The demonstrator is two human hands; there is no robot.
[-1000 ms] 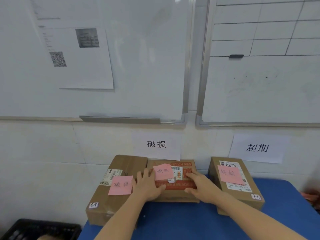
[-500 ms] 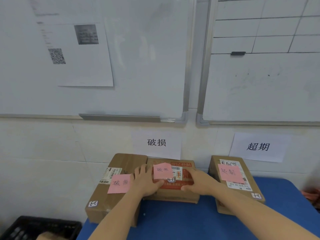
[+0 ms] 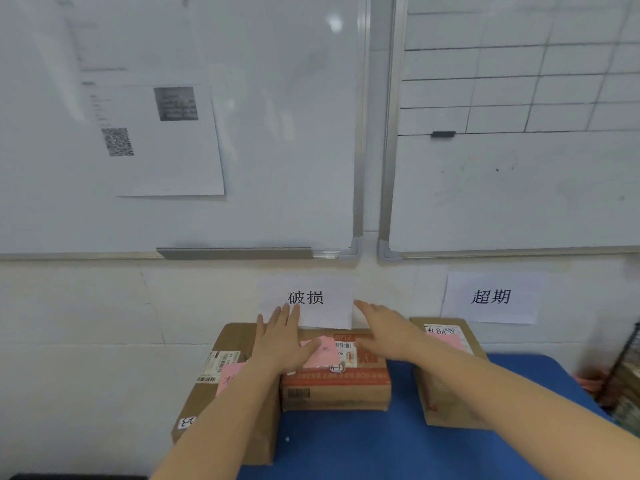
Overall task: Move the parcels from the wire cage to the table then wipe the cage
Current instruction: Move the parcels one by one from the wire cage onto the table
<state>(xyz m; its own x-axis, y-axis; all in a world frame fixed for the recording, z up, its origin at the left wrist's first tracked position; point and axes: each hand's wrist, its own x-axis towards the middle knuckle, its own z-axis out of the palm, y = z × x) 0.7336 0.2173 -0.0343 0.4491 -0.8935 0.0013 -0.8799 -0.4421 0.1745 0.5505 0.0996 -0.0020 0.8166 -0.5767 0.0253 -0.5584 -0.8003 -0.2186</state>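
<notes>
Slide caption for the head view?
Both open: left hand and right hand over the red-printed parcel on the blue table.

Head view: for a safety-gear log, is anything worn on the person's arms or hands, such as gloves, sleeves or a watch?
Nothing worn shows. The left hand and right hand are ungloved; both forearms are bare to the frame edge, with no sleeve, watch or bracelet. Blur leaves rings uncertain.

Soft, even light, no hard shadows. A pale glare spot sits near the top right corner of the left whiteboard [image 3: 277, 150]. Below it my left hand [image 3: 282, 344] and right hand [image 3: 384, 334] look slightly smeared.
</notes>
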